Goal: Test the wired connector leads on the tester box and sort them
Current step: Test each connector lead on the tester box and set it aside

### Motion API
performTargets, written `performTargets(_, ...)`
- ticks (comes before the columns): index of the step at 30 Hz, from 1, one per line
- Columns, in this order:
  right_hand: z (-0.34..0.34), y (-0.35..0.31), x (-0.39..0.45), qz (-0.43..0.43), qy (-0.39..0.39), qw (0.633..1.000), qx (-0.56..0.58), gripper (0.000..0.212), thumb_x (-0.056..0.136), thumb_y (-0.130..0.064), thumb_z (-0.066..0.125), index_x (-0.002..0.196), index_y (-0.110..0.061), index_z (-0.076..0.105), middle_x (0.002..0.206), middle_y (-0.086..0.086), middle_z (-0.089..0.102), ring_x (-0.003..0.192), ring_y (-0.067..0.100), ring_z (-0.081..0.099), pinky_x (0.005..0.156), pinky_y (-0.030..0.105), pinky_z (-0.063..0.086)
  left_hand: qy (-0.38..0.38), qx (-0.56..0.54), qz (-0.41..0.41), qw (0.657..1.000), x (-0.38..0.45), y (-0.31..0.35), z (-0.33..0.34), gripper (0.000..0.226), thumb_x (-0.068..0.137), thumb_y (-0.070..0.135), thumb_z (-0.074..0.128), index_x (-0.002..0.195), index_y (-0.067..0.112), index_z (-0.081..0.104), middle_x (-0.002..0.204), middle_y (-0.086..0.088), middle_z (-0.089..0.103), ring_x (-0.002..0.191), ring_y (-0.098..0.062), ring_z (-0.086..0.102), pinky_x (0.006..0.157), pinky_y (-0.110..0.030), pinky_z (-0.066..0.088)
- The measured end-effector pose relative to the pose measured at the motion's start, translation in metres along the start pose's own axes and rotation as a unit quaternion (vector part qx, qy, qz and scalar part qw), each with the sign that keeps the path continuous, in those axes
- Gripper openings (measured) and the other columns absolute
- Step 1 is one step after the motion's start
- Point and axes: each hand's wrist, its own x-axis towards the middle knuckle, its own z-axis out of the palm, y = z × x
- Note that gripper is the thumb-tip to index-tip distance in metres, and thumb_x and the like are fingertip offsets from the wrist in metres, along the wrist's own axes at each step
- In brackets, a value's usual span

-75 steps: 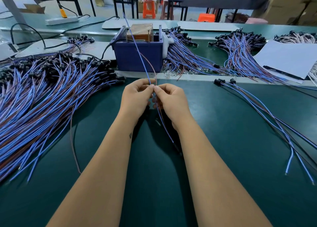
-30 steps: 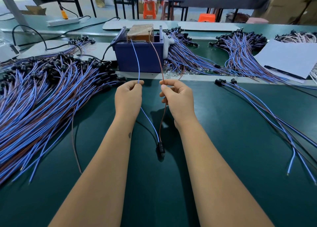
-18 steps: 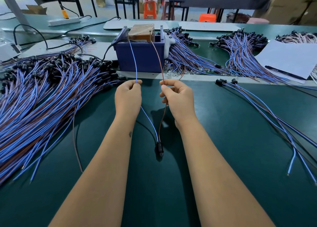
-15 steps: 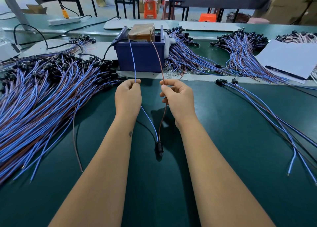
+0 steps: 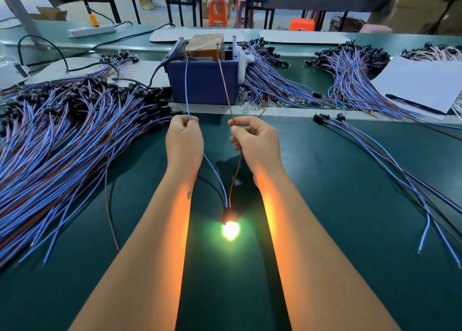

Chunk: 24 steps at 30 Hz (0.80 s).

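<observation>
**Lamp lit: one lead under test, sorting comes next**

One lead is in hand. Its thin blue wire (image 5: 186, 88) is pinched in the curled fingers of the left hand (image 5: 184, 141); its thin brown wire (image 5: 225, 86) is pinched between thumb and forefinger of the right hand (image 5: 257, 143). Both wires run away from the person, up and over the near rim of the dark blue plastic tester box (image 5: 202, 81) on the green counter (image 5: 350, 180), where their tips seem to touch contacts I cannot make out. Towards the person, the two wires meet at one small black connector with a glowing bulb (image 5: 230, 224), lying on the counter between the forearms, long axis pointing front to back.

The glow suggests a pass. The small spread of tested blue-and-brown leads (image 5: 375, 151), at least three black heads showing, lies to the right, nearer the right hand. The big heap of untested leads (image 5: 62, 136), too many to count, lies to the left. Further bundles lie behind.
</observation>
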Motion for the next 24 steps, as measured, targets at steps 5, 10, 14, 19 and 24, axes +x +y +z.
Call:
performTargets(5,-0.0006,-0.0001,-0.0008,-0.006,-0.007,1.0,-0.003,0.02,0.09,-0.007,0.059,0.084,-0.023,0.069,0.065,-0.003,0.061,0.062,0.005,0.056,0.063,0.021,0.051,0.0,-0.001,-0.006,1.0,0.0011,0.0007,0.0,0.019,0.091,0.016,0.038,0.087,0.028,0.053,0.065,0.009,0.047,0.044,-0.001,0.039,0.043,-0.017,0.036)
performTargets(10,-0.0011,-0.0005,-0.0005,-0.002,-0.005,1.0,-0.009,0.021,0.091,-0.009,0.06,0.083,-0.026,0.069,0.066,-0.002,0.062,0.063,0.005,0.057,0.066,0.025,0.052,0.0,-0.007,-0.005,1.0,-0.0002,0.001,0.0,0.018,0.092,0.017,0.039,0.087,0.028,0.053,0.066,0.008,0.047,0.052,-0.007,0.04,0.049,-0.024,0.035)
performTargets(14,-0.0004,-0.0004,-0.0004,-0.001,-0.002,1.0,-0.012,0.02,0.091,-0.01,0.06,0.083,-0.026,0.069,0.065,-0.003,0.062,0.064,0.007,0.058,0.067,0.026,0.052,-0.002,-0.003,-0.006,1.0,0.0001,0.0016,-0.0009,0.019,0.091,0.017,0.039,0.088,0.03,0.053,0.068,0.008,0.049,0.05,-0.005,0.041,0.047,-0.022,0.036)
performTargets(19,-0.0005,0.0003,0.0004,-0.005,-0.001,1.0,-0.016,0.02,0.091,-0.01,0.06,0.084,-0.027,0.068,0.067,-0.004,0.063,0.063,0.001,0.059,0.065,0.023,0.053,-0.002,0.0,-0.008,1.0,0.0002,0.0015,-0.0014,0.02,0.092,0.017,0.039,0.089,0.03,0.054,0.067,0.009,0.049,0.045,-0.002,0.04,0.043,-0.018,0.036)
performTargets(24,-0.0011,0.0011,-0.0001,-0.006,-0.003,1.0,-0.021,0.019,0.091,-0.011,0.06,0.084,-0.027,0.069,0.066,-0.004,0.062,0.065,0.007,0.058,0.07,0.03,0.054,0.002,-0.009,-0.01,1.0,-0.0015,0.003,-0.0018,0.021,0.091,0.015,0.039,0.09,0.028,0.055,0.067,0.007,0.05,0.04,0.001,0.039,0.039,-0.014,0.034)
